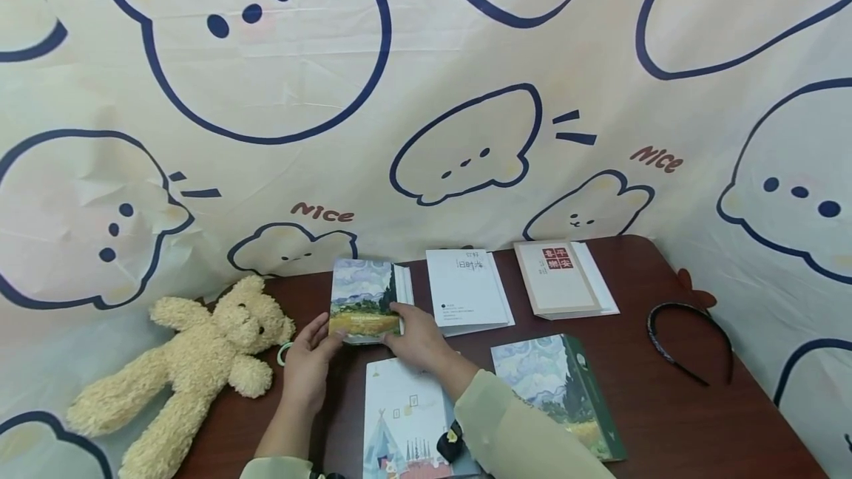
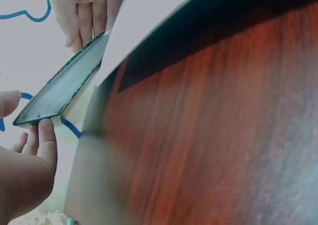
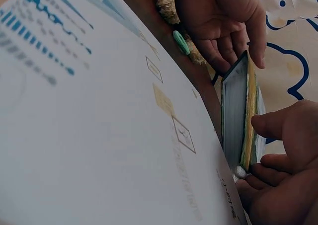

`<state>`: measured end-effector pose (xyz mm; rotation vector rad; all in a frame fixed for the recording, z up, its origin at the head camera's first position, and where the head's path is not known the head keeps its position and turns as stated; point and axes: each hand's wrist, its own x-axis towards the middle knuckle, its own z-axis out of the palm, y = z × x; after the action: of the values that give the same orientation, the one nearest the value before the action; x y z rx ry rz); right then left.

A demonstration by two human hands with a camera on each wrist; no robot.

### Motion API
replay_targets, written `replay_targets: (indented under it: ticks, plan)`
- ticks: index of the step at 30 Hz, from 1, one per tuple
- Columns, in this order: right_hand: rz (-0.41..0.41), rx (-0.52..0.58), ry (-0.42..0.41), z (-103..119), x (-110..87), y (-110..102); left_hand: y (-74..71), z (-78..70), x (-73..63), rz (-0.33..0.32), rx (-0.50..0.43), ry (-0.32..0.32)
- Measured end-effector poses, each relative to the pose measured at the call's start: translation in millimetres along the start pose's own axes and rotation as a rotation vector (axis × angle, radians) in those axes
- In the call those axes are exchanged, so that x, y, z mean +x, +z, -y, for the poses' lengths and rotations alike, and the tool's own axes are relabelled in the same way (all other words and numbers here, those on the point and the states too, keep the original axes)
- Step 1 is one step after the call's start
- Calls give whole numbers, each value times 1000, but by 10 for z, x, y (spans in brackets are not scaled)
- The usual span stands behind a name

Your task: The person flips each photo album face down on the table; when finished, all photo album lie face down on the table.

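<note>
Both hands hold a small thick notebook [image 1: 362, 298] with a painted landscape on its cover, at the back left of the table. My left hand [image 1: 309, 350] grips its lower left corner, thumb on the cover and fingers beneath. At the lower right edge, my right hand [image 1: 419, 335] grips it with thumb and fingers. The left wrist view shows the notebook's page edges [image 2: 64, 88] tilted between the two hands. In the right wrist view, its yellow-green cover edge [image 3: 250, 120] lies under the right thumb. A white booklet edge [image 1: 404, 287] shows just right of the notebook.
A white illustrated booklet [image 1: 402, 409] lies below the hands, partly under the right forearm. A green-edged painted box or book [image 1: 546, 383] is to the right. Farther back are a white booklet [image 1: 462, 287] and a beige one [image 1: 555, 283]. A teddy bear [image 1: 193, 368] and a headband [image 1: 655, 338] flank them.
</note>
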<state>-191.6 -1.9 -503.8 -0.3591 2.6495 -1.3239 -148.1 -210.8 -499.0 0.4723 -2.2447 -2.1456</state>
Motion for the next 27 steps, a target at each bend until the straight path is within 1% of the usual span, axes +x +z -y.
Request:
replay_targets:
  ticks: [5,7,12,14,19,22,27]
  plan:
    - [-4,35,8,17,-14,25,-34,-62,-31,-11,12,12]
    - [-9,35,9,23,-21,36,-35,-97,-49,-25,29,13]
    - [-25,47,0,54,-34,42,-31,-187,-85,-39,33,12]
    - [-26,62,-8,70,-33,38,-31,-216,-88,-36,23,18]
    - [-20,98,-1,95,-33,57,-42,-284,-121,-34,38,24]
    - [-26,118,7,98,-33,87,-37,-323,-155,-38,37,23]
    - [-46,167,-4,91,-42,161,-28,-400,-216,-30,27,29]
